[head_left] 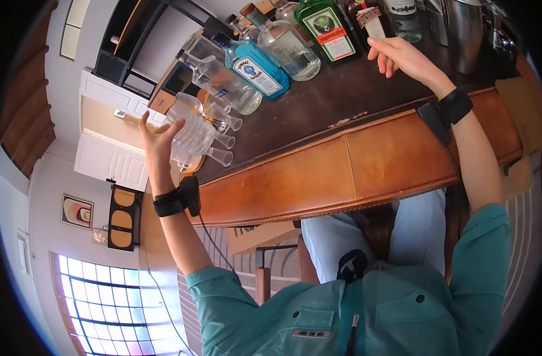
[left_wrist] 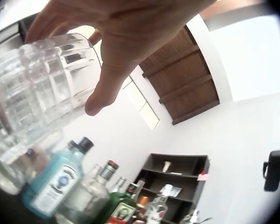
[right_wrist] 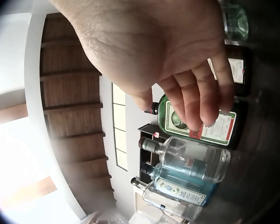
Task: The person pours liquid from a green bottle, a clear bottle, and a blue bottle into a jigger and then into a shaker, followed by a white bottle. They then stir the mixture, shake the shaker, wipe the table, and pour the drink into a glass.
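Observation:
My left hand (head_left: 158, 142) is at a ribbed clear glass (head_left: 194, 137) at the left end of the bar top, thumb and fingers spread. In the left wrist view the thumb (left_wrist: 100, 95) lies straight beside the end of the glass (left_wrist: 42, 88), and the other fingers are partly hidden behind it. My right hand (head_left: 404, 58) hovers with loosely bent fingers, holding nothing. It is nearest a dark bottle with a cream label (head_left: 372, 24) and the green Jägermeister bottle (head_left: 325, 29). In the right wrist view its fingers overlap the green bottle (right_wrist: 165, 119).
A blue Bombay Sapphire bottle (head_left: 256, 68), a clear corked bottle (head_left: 285, 47) and other clear bottles stand along the dark bar top (head_left: 294, 118). Small stemmed glasses (head_left: 220, 155) are near the left hand. Metal shakers (head_left: 463, 35) stand at right. A padded leather edge (head_left: 318, 169) runs in front.

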A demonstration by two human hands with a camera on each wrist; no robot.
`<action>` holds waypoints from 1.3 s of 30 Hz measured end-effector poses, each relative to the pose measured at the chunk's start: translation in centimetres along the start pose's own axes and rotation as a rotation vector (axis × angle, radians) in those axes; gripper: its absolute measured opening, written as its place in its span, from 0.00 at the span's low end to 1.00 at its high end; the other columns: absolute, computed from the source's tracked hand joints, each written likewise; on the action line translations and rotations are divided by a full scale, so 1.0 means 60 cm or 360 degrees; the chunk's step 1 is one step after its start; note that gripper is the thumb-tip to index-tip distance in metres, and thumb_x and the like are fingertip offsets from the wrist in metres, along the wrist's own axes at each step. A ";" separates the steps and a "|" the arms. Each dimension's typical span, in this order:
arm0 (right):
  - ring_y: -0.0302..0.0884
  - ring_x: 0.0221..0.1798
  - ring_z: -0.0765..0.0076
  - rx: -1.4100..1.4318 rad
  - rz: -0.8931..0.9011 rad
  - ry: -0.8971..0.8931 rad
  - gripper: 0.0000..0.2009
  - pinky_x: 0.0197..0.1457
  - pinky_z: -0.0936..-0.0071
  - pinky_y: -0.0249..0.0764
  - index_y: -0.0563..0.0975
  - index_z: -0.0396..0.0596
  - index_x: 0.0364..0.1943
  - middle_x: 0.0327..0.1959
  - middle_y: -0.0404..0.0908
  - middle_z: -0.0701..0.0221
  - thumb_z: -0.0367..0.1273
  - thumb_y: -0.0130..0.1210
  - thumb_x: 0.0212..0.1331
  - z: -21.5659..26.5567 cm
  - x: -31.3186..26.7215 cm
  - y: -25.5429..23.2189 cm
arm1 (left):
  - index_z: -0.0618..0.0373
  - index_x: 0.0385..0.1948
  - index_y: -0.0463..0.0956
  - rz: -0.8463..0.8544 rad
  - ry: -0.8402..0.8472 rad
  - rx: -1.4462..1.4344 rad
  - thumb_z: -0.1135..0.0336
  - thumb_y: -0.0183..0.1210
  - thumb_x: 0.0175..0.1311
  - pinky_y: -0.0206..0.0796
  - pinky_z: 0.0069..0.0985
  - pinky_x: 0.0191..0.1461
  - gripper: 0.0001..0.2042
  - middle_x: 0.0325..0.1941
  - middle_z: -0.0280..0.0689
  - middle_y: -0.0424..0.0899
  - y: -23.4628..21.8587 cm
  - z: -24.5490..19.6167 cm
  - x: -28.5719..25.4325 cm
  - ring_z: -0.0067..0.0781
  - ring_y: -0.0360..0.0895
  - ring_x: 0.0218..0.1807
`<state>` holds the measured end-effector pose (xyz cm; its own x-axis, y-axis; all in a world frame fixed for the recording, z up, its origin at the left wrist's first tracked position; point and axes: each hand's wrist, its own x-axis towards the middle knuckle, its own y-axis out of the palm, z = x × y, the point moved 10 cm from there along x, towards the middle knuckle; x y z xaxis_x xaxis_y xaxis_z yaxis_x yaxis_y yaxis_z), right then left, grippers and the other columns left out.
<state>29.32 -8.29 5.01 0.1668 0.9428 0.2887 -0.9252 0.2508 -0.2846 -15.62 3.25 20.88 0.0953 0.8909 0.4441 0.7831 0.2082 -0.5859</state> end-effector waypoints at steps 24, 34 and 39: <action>0.73 0.17 0.76 0.0082 -0.0213 0.0081 0.17 0.23 0.79 0.69 0.76 0.39 0.28 0.17 0.76 0.69 0.41 0.47 0.58 -0.049 0.014 -0.045 | 0.56 0.61 0.44 0.0791 0.0196 -0.0456 0.71 0.72 0.32 0.67 0.31 0.45 0.51 0.49 0.54 0.67 0.479 -0.159 -0.076 0.39 0.73 0.44; 0.72 0.16 0.78 0.0059 -0.0106 0.0002 0.15 0.22 0.79 0.68 0.76 0.39 0.28 0.17 0.77 0.70 0.38 0.48 0.58 -0.034 0.015 -0.028 | 0.59 0.62 0.38 0.0725 0.0364 -0.0604 0.68 0.74 0.30 0.69 0.27 0.39 0.56 0.49 0.55 0.64 0.495 -0.162 -0.069 0.40 0.70 0.47; 0.70 0.16 0.80 0.0076 -0.0083 0.0036 0.15 0.21 0.82 0.66 0.76 0.38 0.29 0.16 0.74 0.72 0.38 0.48 0.58 -0.030 0.011 -0.025 | 0.63 0.62 0.36 0.0777 0.0350 -0.0504 0.62 0.73 0.32 0.67 0.33 0.48 0.57 0.57 0.59 0.58 0.465 -0.138 -0.069 0.47 0.64 0.56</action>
<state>31.44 -7.66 3.97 0.2225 0.9335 0.2813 -0.9301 0.2897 -0.2257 10.89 2.01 8.29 0.5866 0.7420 0.3245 0.7582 -0.3624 -0.5421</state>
